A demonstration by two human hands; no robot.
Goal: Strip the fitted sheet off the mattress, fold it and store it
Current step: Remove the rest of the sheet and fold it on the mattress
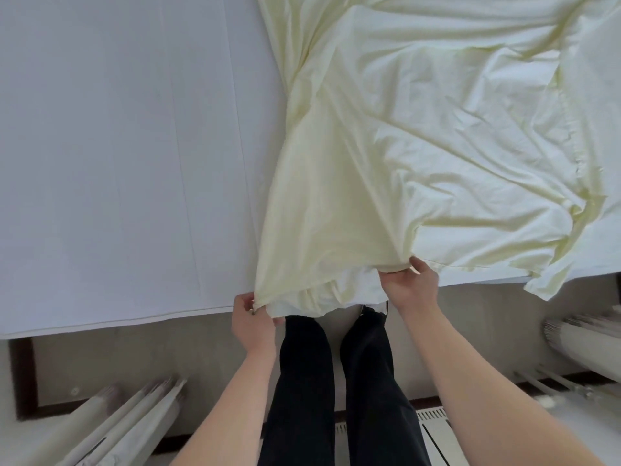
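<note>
Both my hands pinch the near edge of the crumpled pale yellow cotton fitted sheet point(420, 129): left hand point(252, 319), right hand point(408, 284). It lies bunched across the right of the bare white mattress point(117, 146).

Mattress point(117, 146) fills upper frame, its left part bare. Fitted sheet point(420, 129) bunched over mattress's right part, spilling off near edge at right. Left hand point(252, 322) at sheet's near-left corner, on mattress edge; right hand point(408, 285) on sheet edge further right. Legs point(332, 381) below, between arms. Floor point(168, 351) beneath. Curtain folds point(134, 422) lower left, more at right edge.
</note>
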